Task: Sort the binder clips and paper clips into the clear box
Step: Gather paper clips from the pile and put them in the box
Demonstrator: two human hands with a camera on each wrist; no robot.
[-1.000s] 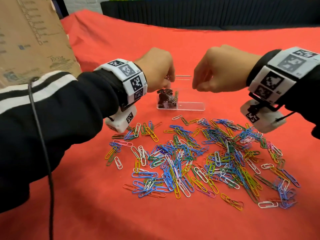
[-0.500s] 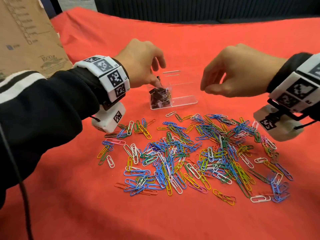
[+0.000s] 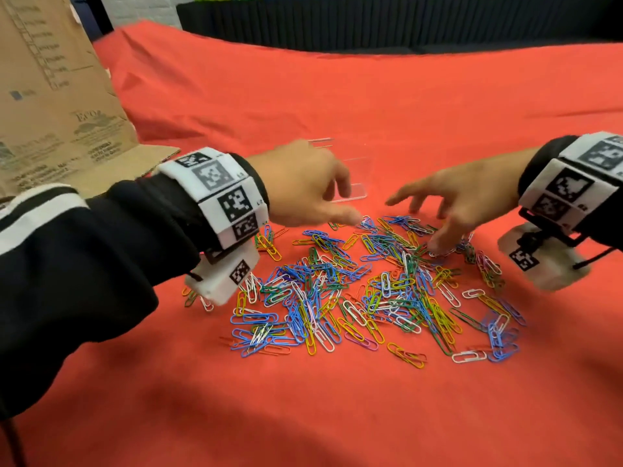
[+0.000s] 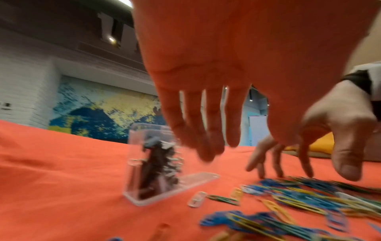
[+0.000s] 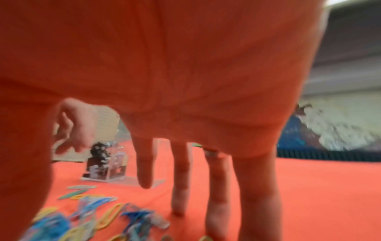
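A heap of coloured paper clips (image 3: 364, 291) lies spread on the red cloth. Behind it stands the clear box (image 3: 357, 183), mostly hidden by my left hand in the head view. The left wrist view shows the clear box (image 4: 156, 164) with dark binder clips (image 4: 158, 163) packed in its left compartment. My left hand (image 3: 317, 200) hovers open over the heap's far left edge, fingers spread and empty. My right hand (image 3: 438, 217) reaches down open, fingertips (image 3: 435, 246) touching paper clips at the heap's far right.
A flattened cardboard box (image 3: 50, 106) lies at the far left on the red cloth (image 3: 303, 416). A dark ribbed panel (image 3: 404, 25) runs along the back. Bare cloth lies in front of the heap and beyond the clear box.
Both hands have left the clear box and dropped toward the paper clip heap. Their fingers have gone from pinched or curled to spread out.
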